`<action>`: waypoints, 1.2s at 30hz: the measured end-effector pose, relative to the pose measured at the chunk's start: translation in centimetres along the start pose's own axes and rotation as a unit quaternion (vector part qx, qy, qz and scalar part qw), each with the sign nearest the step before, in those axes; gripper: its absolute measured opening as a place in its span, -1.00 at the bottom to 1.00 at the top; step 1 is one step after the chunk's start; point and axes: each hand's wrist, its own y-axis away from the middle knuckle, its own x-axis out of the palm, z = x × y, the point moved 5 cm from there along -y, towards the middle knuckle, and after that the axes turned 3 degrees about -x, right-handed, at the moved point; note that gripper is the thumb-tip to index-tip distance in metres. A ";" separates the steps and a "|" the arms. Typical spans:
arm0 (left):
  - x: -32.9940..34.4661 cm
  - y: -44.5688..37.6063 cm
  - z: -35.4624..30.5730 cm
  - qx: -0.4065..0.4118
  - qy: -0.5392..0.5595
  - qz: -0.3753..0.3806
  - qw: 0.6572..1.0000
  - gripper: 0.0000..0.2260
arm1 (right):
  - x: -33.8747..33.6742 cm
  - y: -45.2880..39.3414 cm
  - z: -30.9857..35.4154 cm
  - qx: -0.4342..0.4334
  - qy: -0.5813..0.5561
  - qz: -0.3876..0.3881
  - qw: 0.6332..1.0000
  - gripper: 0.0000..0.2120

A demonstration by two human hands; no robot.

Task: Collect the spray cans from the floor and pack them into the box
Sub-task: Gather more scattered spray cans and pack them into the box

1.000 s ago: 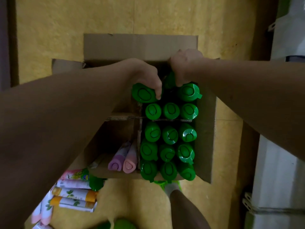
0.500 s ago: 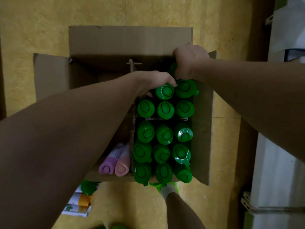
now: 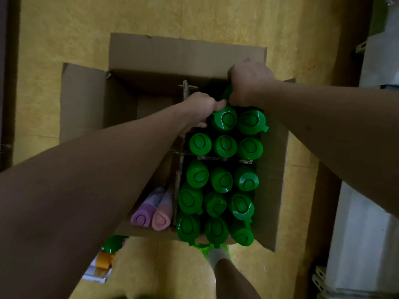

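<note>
- Cardboard box (image 3: 272, 190): stands open on the yellow floor (image 3: 64, 29), flaps folded outward. Cardboard dividers (image 3: 224, 159) split the interior into compartments.
- Green-capped spray cans (image 3: 220, 180): stand upright in rows of three and fill the right-hand compartments, caps touching one another.
- Left hand (image 3: 200, 108): fingers curl over the cap of the green can (image 3: 224, 118) in the middle of the far visible row, gripping it; thumb lies at the can's near-left side.
- Right hand (image 3: 248, 83): closed into a fist at the far right corner of the box, wrapped round another green can (image 3: 226, 93); only a sliver of that can's cap shows below the knuckles.
- Purple-capped can (image 3: 142, 216) and pink-capped can (image 3: 160, 221): lean side by side, touching, in the near-left compartment.
- Cans on the floor (image 3: 105, 257): lie just outside the box's near-left corner, one green cap and orange labels visible.
- Person's foot (image 3: 216, 253): rests at the box's near edge.
</note>
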 end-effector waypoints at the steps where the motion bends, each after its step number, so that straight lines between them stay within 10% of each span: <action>1: -0.1 0.2 0.2 0.002 0.010 0.007 1.000 -0.58 | 0.0 0.0 0.0 0.000 0.010 -0.002 1.000 -0.72; 7: -0.7 1.2 0.4 0.038 0.031 -0.018 0.999 -0.61 | 0.0 -0.1 -0.2 0.019 0.018 -0.005 1.000 -0.68; 15: -7.8 4.2 1.1 0.129 0.041 -0.316 0.939 -0.73 | -1.3 -0.5 5.1 -0.050 -0.009 -0.007 0.999 -0.61; 30: -12.6 5.6 7.9 0.077 0.044 -0.379 0.921 -0.62 | 1.2 -1.4 10.8 0.109 -0.162 0.114 0.974 -0.67; 36: -12.2 5.6 8.5 0.074 0.059 -0.359 0.929 -0.66 | 1.9 -1.1 11.8 0.050 -0.021 0.143 0.988 -0.56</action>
